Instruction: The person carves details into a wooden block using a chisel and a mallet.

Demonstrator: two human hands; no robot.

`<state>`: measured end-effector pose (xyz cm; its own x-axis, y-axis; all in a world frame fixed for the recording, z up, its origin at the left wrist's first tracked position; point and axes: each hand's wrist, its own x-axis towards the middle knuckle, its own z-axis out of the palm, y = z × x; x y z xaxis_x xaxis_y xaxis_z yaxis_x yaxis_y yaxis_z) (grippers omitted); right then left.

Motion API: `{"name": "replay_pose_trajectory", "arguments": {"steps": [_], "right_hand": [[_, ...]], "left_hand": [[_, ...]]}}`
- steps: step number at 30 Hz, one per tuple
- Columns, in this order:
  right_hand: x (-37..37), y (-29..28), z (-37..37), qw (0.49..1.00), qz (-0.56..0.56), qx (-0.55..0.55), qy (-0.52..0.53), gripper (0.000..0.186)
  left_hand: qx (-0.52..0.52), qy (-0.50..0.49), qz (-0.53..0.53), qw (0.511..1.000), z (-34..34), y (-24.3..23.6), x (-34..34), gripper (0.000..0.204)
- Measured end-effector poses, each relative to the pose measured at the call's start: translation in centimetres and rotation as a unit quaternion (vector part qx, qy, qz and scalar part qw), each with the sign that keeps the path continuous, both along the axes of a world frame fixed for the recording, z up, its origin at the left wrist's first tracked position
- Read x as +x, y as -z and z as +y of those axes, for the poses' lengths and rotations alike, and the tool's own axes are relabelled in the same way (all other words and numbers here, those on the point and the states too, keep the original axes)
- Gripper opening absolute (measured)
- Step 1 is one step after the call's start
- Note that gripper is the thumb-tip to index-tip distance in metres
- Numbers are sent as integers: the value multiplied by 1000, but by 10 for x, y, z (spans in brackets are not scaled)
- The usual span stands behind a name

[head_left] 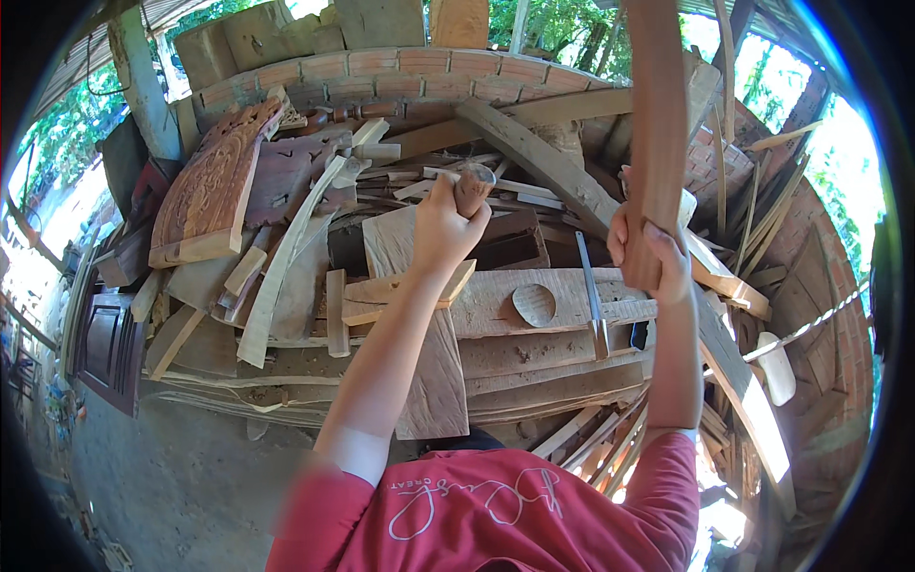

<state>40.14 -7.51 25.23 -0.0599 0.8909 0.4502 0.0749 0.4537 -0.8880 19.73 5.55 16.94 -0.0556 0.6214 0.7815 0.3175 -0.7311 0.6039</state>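
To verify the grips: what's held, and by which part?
The left hand grips a brown wooden piece near its exposed end; the right hand holds a long brown board by its lower end.

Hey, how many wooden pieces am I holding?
2: a short, rounded brown piece in your left hand, a long brown plank in your right hand. Something small could be hidden inside either hand.

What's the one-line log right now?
left hand: holds short wooden piece | right hand: holds long wooden board | nearby: metal tool, wooden oval

Daylight glares white at both sides (blue-fringed upper right) inside a black fisheye rim.
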Motion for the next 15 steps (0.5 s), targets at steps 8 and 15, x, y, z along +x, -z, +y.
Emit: {"name": "replay_pose_trajectory", "arguments": {"steps": [8,15], "right_hand": [[-4,4,-5,962,-249,-106,15,62],[-13,29,-9,996,82,-18,5,59]], "left_hand": [[34,-20,8,999,3,0,-3,22],[12,4,-2,1000,0,-4,2,22]]}}
